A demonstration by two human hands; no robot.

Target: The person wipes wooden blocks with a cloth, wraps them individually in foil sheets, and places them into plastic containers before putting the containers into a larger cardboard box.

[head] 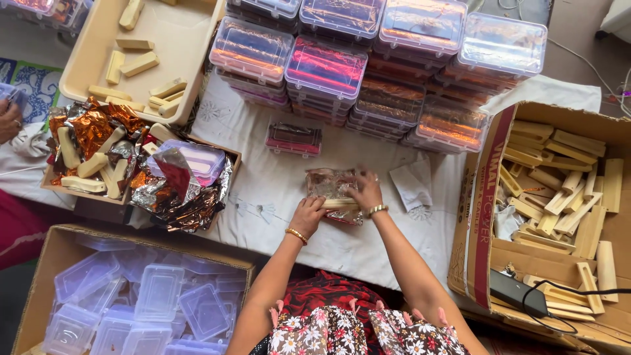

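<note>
Your floral-printed lap point(342, 332) sits closest to the lens, and from it both forearms reach up to the white cloth point(276, 181), the landmark for everything else. Off the cloth's right edge stands the biggest thing in sight, a cardboard box point(490, 217) heaped with pale wooden blocks point(559, 190), with a black adapter and its cable point(519, 294) lying at the near end. Below the cloth's left corner, a second cardboard box point(62, 250) holds empty clear plastic containers point(158, 292). Along the cloth's far edge you have stacks of filled, lidded plastic boxes point(388, 72), and one more lidded box point(294, 139) lies alone on the cloth just before them. At the cloth's far left corner a beige tray point(187, 46) carries a few more blocks, and nearer, on the left edge, a low carton point(227, 164) holds crumpled foil and blocks. Near the cloth's middle lies the foil-wrapped block point(332, 187): your left hand point(307, 215) presses its fingers against the near left end, while your right hand point(367, 192) lies over the right end, fingers curled onto the foil, so the bundle sits between and partly under both hands. Just right of it lies a small folded white paper point(414, 185). Another person's hand point(8, 118) shows well off the cloth's left side.
</note>
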